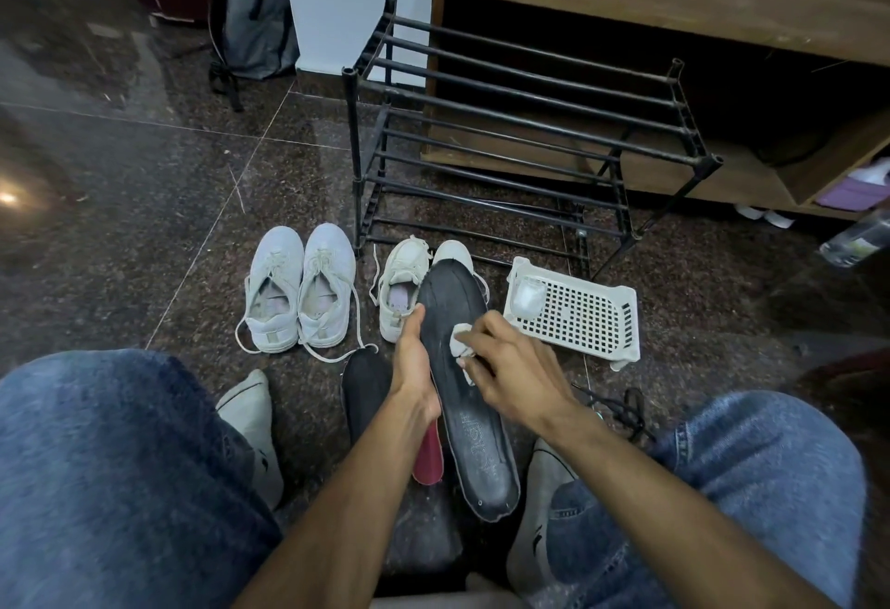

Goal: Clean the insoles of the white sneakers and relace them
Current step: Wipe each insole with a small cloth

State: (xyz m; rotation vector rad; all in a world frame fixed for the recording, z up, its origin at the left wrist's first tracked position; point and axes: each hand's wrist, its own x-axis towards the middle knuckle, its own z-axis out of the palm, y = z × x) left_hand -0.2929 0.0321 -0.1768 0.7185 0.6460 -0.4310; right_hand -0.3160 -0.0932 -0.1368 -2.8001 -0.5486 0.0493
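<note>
Left hand point(414, 363) grips the long black foam insole point(464, 387) by its edge, steadying it; right hand point(505, 363) pinches a small white wipe point(460, 336) against it for scrubbing.

Two sneaker pairs point(299, 289) point(419, 286) side by side before the rack point(525, 136), basket point(578, 314) to their right.

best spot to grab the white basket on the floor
Take the white basket by its near long rim, coming from above on the person's right. It lies flat on the floor, that rim is bare, and the right hand is closest. Avoid the far-left corner, where a small white object sits.
</note>
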